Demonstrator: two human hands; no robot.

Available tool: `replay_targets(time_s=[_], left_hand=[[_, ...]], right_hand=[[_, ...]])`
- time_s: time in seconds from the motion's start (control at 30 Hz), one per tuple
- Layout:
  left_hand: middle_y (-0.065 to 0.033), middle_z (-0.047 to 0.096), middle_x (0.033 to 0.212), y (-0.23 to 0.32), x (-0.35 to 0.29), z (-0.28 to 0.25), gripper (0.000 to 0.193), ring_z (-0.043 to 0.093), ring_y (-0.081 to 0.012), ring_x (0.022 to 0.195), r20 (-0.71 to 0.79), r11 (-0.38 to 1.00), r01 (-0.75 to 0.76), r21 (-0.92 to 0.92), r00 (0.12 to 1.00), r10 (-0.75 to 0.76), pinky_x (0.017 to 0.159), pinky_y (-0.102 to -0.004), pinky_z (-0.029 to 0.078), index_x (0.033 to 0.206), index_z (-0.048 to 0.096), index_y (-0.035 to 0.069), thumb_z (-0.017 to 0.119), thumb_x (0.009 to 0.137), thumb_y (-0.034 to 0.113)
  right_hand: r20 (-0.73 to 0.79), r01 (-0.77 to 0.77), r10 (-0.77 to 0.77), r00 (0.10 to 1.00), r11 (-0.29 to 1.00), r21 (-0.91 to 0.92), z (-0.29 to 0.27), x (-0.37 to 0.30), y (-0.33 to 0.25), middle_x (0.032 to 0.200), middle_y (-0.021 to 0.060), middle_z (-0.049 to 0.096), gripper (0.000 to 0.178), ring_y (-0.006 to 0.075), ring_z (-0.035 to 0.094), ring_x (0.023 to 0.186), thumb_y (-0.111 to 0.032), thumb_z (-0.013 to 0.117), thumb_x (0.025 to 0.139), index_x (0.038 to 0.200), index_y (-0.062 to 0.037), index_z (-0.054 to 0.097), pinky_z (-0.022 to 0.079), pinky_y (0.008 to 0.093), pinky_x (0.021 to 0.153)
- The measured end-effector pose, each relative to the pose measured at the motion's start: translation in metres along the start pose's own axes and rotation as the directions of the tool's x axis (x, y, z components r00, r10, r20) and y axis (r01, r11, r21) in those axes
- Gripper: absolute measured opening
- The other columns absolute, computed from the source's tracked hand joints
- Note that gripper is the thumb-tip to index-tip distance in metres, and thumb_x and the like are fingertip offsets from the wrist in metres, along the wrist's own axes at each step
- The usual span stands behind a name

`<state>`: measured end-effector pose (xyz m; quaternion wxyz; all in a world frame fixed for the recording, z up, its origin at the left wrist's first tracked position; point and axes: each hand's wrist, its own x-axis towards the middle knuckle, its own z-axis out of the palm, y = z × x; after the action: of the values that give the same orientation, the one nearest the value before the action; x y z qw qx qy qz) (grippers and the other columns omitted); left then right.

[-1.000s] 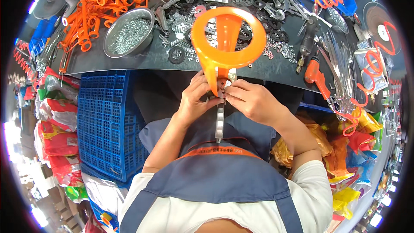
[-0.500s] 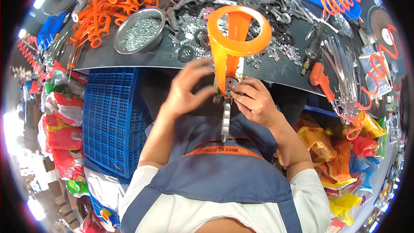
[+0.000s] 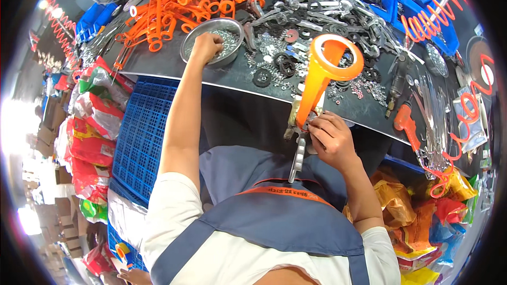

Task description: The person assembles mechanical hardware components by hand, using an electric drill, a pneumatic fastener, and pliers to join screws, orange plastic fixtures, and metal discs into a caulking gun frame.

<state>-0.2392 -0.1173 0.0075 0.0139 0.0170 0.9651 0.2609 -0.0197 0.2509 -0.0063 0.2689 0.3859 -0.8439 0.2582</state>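
My left hand [image 3: 207,46] reaches into a round metal bowl [image 3: 232,55] of small shiny metal pins. Its fingers are curled together; whatever is between them is hidden. An orange part with a large ring head [image 3: 318,87] stands tilted at the table's front edge, against a worn metal fixture [image 3: 292,121]. Below it hangs a silver metal lever [image 3: 297,161] with notches or holes along it. My right hand [image 3: 331,136] has its fingers closed round the lower end of the orange part, where the lever joins it.
Orange ring-ended parts [image 3: 200,0] are heaped at the back, beside grey metal levers [image 3: 338,10]. Black rings [image 3: 285,66] and small nuts lie mid-table. An orange-handled air tool [image 3: 405,121] and a red coiled hose [image 3: 467,105] are at right. Blue crates [image 3: 145,132] stand lower left.
My left hand has gone from beside the orange part up into the metal bowl. My right hand stays at the part's lower end. The whole view has shifted.
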Motion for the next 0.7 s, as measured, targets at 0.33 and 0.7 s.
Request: replay_targets(time_s=[0.33, 0.7], left_hand=[[-0.0032, 0.043, 0.068, -0.028, 0.008, -0.023, 0.009, 0.037, -0.0093, 0.051, 0.265, -0.134, 0.243, -0.961, 0.946, -0.188, 0.045, -0.0193, 0.033, 0.089, 0.052, -0.007, 0.049, 0.089, 0.001], [-0.0075, 0.053, 0.092, 0.033, -0.171, 0.047, 0.027, 0.046, -0.0086, 0.071, 0.133, -0.295, 0.185, -0.937, 0.973, 0.190, 0.056, -0.0169, 0.040, 0.117, 0.051, -0.007, 0.052, 0.092, 0.004]], right_hand=[[0.065, 0.007, -0.008, 0.998, 1.000, 0.021, -0.006, 0.000, 0.001, 0.096, 0.0091, 0.061, 0.026, 0.0290, 0.058, 0.094, -0.005, 0.071, 0.064, 0.089, -0.0016, 0.062, 0.047, 0.0410, 0.085], [-0.195, -0.493, 0.473, 0.859, 0.663, -0.563, -0.133, -0.075, 0.120, 0.116, 0.0188, 0.055, 0.033, 0.0365, 0.052, 0.108, -0.002, 0.057, 0.076, 0.109, 0.0002, 0.057, 0.044, 0.0445, 0.092]])
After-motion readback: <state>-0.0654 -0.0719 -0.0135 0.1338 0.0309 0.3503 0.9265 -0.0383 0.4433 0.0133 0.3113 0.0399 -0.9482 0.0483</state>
